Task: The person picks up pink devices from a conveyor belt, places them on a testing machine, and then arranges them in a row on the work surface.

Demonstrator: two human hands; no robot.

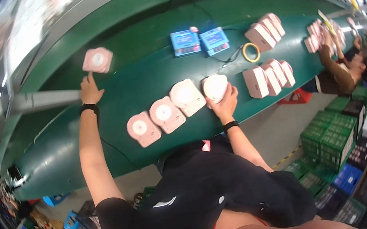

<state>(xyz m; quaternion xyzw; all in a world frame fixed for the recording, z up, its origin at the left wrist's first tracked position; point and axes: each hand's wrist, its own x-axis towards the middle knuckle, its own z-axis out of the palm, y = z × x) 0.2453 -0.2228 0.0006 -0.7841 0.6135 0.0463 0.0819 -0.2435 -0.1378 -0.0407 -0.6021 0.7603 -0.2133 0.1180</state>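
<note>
My left hand (91,90) reaches out at the left with its thumb spread and fingers stretched. Its fingertips are at the near edge of a pink rounded-box device (98,60) with a white round centre; I cannot tell if they touch it. My right hand (225,103) grips another device (215,86) by its near right side; its large white disc faces up. To the left of that hand, a row of similar pink devices lies flat: a white-topped one (187,97), then one (163,112) with a small round centre, and a last one (140,127).
Two blue box-shaped meters (185,43) with cables stand at the back of the green table (112,103). A yellow ring (251,52) lies beside pink devices on edge, in two groups (260,36) (257,81). A co-worker (346,72) works at the far right. Green crates (328,137) stand on the floor.
</note>
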